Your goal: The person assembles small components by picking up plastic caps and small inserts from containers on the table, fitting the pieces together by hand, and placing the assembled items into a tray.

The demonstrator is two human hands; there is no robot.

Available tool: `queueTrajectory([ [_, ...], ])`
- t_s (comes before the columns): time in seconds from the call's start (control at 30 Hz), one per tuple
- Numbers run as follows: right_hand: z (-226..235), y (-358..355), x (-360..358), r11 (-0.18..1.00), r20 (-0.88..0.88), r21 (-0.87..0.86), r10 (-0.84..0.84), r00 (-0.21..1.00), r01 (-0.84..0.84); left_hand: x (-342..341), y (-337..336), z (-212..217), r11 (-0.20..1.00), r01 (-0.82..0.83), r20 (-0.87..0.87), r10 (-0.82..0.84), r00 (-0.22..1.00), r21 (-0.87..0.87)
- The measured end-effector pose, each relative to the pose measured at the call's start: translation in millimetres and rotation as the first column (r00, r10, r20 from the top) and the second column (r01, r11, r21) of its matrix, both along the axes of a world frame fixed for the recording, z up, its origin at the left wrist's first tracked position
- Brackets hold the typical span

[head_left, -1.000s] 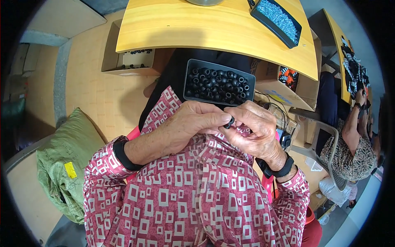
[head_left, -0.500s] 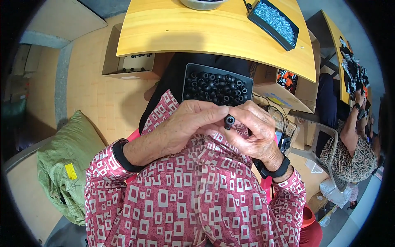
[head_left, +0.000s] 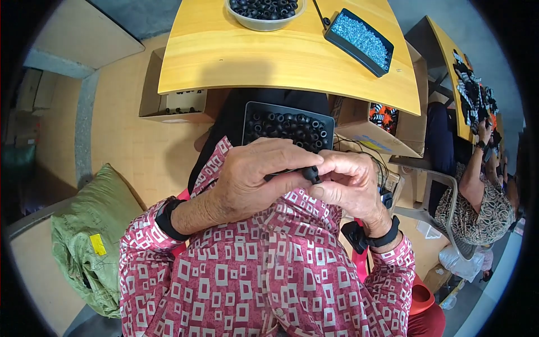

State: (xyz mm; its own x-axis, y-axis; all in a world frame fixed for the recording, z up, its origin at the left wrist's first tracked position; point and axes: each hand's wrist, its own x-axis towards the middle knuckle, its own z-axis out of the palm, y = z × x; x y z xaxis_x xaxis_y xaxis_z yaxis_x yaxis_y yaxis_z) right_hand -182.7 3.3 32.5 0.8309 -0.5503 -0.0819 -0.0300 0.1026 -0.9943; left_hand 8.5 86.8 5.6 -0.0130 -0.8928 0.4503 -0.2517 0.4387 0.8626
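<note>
My left hand (head_left: 255, 168) and my right hand (head_left: 353, 182) meet in front of my chest. Between their fingertips is a small black rounded plastic piece (head_left: 310, 174) with a narrower neck. My right thumb and fingers pinch it. My left fingers are closed against its other side, with a thin dark strip (head_left: 278, 174) showing between thumb and forefinger; its kind is unclear. Just beyond my hands, a dark tray (head_left: 246, 126) on my lap is filled with similar black pieces (head_left: 289, 124), some showing ring-shaped openings.
On the yellow table (head_left: 224, 70) stand a clear bowl (head_left: 265, 26) of black pieces and a black tray (head_left: 349, 51) of small pale-blue bits. Cardboard boxes (head_left: 387, 143) flank my legs. A green sack (head_left: 90, 224) lies left. Another person (head_left: 477, 205) works at a table on the right.
My left hand has turned palm-down over the black piece, and the thin strip has come into sight. The piece has tilted, hiding its ring-shaped end. The bowl has come further into view.
</note>
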Motion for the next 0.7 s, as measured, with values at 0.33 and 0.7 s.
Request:
queueTrajectory([
  [0.33, 9, -7, 1, 0.950, -0.150, -0.314, -0.050, 0.987, 0.000, 1, 5, 7, 0.868, 0.043, -0.231, 0.084, 0.969, 0.495],
  [0.7, 14, -10, 12, 0.305, -0.147, -0.945, -0.072, 0.986, -0.119, -4, 5, -1, 0.860, 0.038, -0.255, 0.109, 0.961, 0.509],
])
